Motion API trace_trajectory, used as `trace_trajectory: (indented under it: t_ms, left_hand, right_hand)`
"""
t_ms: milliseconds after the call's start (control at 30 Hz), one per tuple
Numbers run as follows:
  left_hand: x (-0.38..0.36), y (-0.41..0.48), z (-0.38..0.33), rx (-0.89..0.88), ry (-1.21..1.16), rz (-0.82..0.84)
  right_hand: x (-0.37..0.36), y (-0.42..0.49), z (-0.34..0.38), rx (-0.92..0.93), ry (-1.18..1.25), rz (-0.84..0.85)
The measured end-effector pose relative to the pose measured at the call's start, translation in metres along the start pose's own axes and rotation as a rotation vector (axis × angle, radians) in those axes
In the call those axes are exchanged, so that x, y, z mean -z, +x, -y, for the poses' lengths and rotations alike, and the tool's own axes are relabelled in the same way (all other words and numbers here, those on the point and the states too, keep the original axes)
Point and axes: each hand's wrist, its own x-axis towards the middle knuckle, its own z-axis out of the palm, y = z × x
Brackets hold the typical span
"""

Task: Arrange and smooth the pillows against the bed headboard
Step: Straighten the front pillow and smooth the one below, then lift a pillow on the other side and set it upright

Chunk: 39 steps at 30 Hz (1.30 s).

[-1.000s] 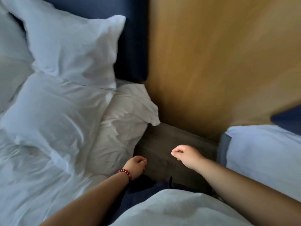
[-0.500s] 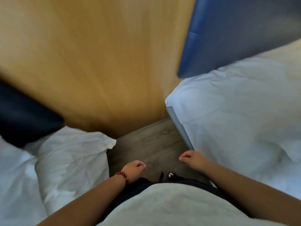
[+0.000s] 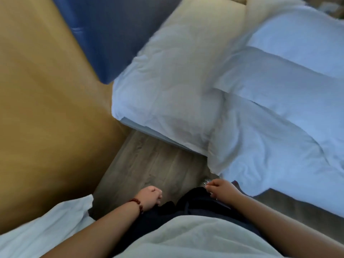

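Note:
A white bed [image 3: 167, 94] fills the right half of the view, its head end against a blue padded headboard [image 3: 111, 34]. A white duvet [image 3: 279, 136] lies rumpled across it with a folded-back band, and a cream pillow edge [image 3: 208, 17] shows near the headboard. My left hand [image 3: 149, 197], with a red bead bracelet, is a closed fist over the floor, holding nothing. My right hand [image 3: 222, 189] is loosely curled just below the hanging duvet corner, apart from it. The picture is blurred.
A yellow-brown wooden wall panel [image 3: 46, 108] stands at the left. Grey wood floor [image 3: 149, 164] forms a narrow gap between the two beds. The corner of the other bed's white sheet [image 3: 55, 226] shows at the bottom left.
My view has swung right, from the left bed with its pillows to the right bed. Both hands stayed curled low in front of me, holding nothing.

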Motion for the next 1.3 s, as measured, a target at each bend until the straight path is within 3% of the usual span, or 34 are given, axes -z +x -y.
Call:
trace_trajectory:
  t_ms: [233, 467, 767, 1000, 1300]
  left_hand:
    - [-0.059, 0.004, -0.047, -0.006, 0.154, 0.097]
    - [-0.159, 0.018, -0.116, -0.005, 0.104, 0.133]
    - [-0.247, 0.017, -0.207, -0.145, 0.298, 0.194]
    - [-0.264, 0.0, -0.306, -0.349, 0.246, 0.109]
    - [-0.258, 0.001, -0.467, -0.582, 0.033, 0.114]
  right_hand:
    - [0.032, -0.017, -0.067, -0.074, 0.193, -0.071]
    - [0.119, -0.028, -0.126, -0.037, 0.311, -0.15]
    - [0.203, -0.032, -0.186, -0.005, 0.463, -0.285]
    - [0.267, -0.024, -0.171, 0.054, 0.634, -0.447]
    - [0.384, 0.01, -0.077, 0.229, 0.55, -0.675]
